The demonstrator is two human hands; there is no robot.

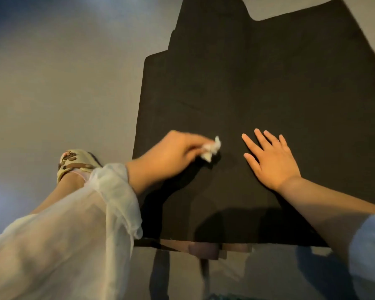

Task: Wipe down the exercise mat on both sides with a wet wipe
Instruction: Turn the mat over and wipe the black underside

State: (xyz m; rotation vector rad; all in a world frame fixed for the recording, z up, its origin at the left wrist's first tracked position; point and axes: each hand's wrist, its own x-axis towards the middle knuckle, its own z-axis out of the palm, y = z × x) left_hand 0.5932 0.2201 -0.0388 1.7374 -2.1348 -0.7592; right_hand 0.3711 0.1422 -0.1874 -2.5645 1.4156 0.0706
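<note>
— What sort of place is this?
— Indoors, likely a home: a plain grey floor [63, 87], a black exercise mat [258, 87] spread on it, a sandalled foot [74, 165] beside it.

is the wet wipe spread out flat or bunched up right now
Bunched up: the wet wipe is a crumpled wad pinched by the left hand on the mat.

I have only 1 view, from the head camera, which looks forward and steeply down from close above the black mat [258, 94] lying on the grey floor [63, 83]. The wide lens bends the mat's far edge, its near edge runs low across the frame, and both forearms reach in from the bottom corners.
</note>
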